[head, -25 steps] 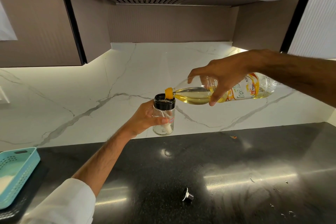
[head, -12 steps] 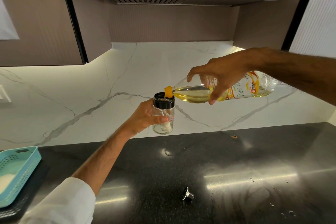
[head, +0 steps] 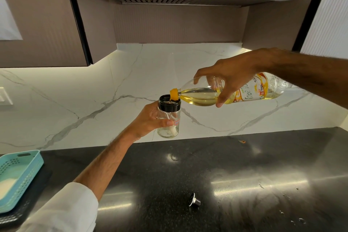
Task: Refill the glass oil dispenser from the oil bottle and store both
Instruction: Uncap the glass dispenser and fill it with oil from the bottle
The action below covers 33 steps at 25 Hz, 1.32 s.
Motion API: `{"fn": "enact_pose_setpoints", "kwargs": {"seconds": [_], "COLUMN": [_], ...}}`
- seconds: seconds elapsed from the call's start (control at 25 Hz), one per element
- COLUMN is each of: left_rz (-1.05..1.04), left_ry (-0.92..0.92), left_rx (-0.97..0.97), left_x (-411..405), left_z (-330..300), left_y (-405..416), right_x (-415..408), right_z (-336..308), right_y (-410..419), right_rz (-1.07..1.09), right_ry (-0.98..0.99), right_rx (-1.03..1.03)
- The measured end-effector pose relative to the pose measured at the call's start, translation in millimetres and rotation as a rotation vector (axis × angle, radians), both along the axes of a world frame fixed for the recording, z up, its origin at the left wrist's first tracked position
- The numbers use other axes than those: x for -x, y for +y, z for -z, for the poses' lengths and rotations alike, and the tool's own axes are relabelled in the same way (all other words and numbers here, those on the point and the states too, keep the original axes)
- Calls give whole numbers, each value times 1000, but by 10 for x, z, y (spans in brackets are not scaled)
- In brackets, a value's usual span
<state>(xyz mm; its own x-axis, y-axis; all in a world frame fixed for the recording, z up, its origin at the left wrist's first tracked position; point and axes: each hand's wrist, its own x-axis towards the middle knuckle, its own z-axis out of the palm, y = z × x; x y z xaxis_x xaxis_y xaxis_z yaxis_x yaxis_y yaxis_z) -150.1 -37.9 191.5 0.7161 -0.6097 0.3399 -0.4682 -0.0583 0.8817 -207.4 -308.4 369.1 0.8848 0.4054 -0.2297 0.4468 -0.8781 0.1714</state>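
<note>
The left hand [head: 150, 118] is wrapping its fingers and thumb round the glass body of the dispenser [head: 169, 118], holding it upright in the air above the counter [head: 244, 165], probably so its black collar can be brought up to meet the pour rather than the heavy bottle being lowered. The right hand [head: 229, 75] is gripping the bottle [head: 226, 93] from above near its shoulder, fingers curled over the top and the thumb underneath; that grip near the neck seems chosen for fine control of the tilt. The bottle is lying almost level, its orange spout [head: 174, 94] resting at the collar's edge, so the oil is pooling toward the neck and should run straight into the opening. Whether a stream is already falling is hard to tell; the dispenser is looking nearly empty. A small metal stopper [head: 194, 200], likely the dispenser's, is lying on the counter near the front, well clear of drips. A blue basket [head: 24, 171] is sitting at the left edge.
</note>
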Motion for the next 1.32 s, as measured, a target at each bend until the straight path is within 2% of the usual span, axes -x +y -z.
{"fn": "enact_pose_setpoints", "kwargs": {"seconds": [0.88,1.32], "left_rz": [-21,-20], "left_ry": [-4,5], "left_rx": [-8,-6], "left_x": [15,38], "left_z": [-13,-20], "left_y": [-5,4], "right_x": [-3,-10], "right_z": [-8,-54], "right_y": [-28,-29], "right_rz": [0,-15], "right_ry": [27,41], "right_rx": [-68,-23]}}
